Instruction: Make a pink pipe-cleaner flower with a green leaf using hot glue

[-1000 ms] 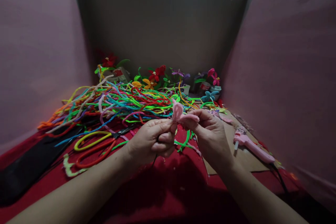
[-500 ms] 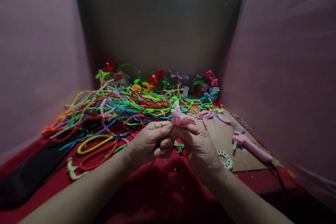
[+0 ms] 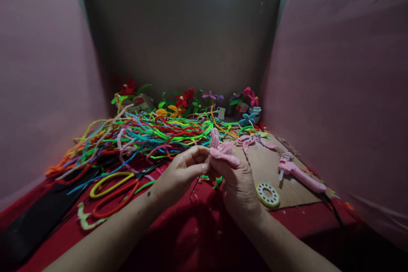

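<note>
My left hand (image 3: 181,172) and my right hand (image 3: 237,185) meet in the middle, above the red cloth (image 3: 197,229). Both pinch a small pink pipe-cleaner flower (image 3: 219,149), whose looped petals stick up above my fingertips. A thin dark wire stem (image 3: 194,187) hangs down from it between my hands. The fingers of both hands are closed on the flower's base.
A big tangle of coloured pipe cleaners (image 3: 143,134) lies behind my hands. Scissors with yellow and orange handles (image 3: 114,187) lie at left. A cardboard sheet (image 3: 280,178) at right carries a pink glue gun (image 3: 299,172), a tape roll (image 3: 268,194) and pink pieces (image 3: 250,141). Finished flowers (image 3: 185,102) line the back wall.
My right hand has slid left and lower, closer to the left hand, uncovering the tape roll on the cardboard. The flower stays pinched between both hands. The view has tilted slightly.
</note>
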`<action>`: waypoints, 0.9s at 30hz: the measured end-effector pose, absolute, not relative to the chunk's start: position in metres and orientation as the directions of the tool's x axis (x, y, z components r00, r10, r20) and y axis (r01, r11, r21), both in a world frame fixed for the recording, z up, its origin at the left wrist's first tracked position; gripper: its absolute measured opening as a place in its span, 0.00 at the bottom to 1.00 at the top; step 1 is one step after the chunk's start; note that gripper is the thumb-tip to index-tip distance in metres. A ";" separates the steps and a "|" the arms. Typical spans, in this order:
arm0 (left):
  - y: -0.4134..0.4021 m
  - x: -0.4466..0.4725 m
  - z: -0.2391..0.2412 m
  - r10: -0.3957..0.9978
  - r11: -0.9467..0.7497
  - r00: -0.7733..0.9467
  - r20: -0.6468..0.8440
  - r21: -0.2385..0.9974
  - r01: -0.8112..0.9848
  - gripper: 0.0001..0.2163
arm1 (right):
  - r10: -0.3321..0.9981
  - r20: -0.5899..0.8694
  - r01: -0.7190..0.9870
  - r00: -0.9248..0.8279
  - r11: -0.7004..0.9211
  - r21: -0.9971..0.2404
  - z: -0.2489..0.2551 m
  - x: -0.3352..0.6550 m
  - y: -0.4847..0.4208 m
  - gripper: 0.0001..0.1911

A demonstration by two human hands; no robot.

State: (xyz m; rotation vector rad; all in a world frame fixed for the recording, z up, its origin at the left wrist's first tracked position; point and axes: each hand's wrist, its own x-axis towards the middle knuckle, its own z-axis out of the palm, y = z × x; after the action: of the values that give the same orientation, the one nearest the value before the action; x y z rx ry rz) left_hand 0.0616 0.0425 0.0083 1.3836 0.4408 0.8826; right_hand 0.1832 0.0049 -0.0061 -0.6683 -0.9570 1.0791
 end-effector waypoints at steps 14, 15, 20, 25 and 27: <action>0.029 0.067 -0.008 0.383 -0.876 0.423 0.821 0.177 0.448 0.02 | 0.900 0.372 -0.404 0.227 0.435 -0.805 -0.010 0.175 0.001 0.03; 0.029 0.067 -0.006 0.352 -0.876 0.414 0.839 0.140 0.461 0.03 | 0.899 0.375 -0.407 0.226 0.437 -0.802 -0.012 0.174 0.001 0.03; 0.029 0.065 -0.002 0.292 -0.917 0.384 0.876 0.143 0.371 0.11 | 0.863 0.406 -0.399 0.302 0.501 -0.768 -0.020 0.163 0.001 0.03; 0.030 0.060 0.001 0.647 -0.756 0.353 0.675 0.628 0.184 0.09 | 0.862 0.448 -0.375 0.238 0.507 -0.776 -0.013 0.164 -0.006 0.05; 0.030 0.059 0.005 0.761 -0.602 0.369 0.533 0.793 0.096 0.09 | 0.892 0.427 -0.361 0.151 0.452 -0.816 -0.010 0.171 -0.009 0.06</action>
State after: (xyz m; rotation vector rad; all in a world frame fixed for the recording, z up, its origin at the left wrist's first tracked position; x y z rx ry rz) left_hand 0.0592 0.0303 0.0046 1.9555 0.7396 1.2581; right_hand 0.1714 -0.0092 -0.0097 -0.6176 -1.0600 0.9862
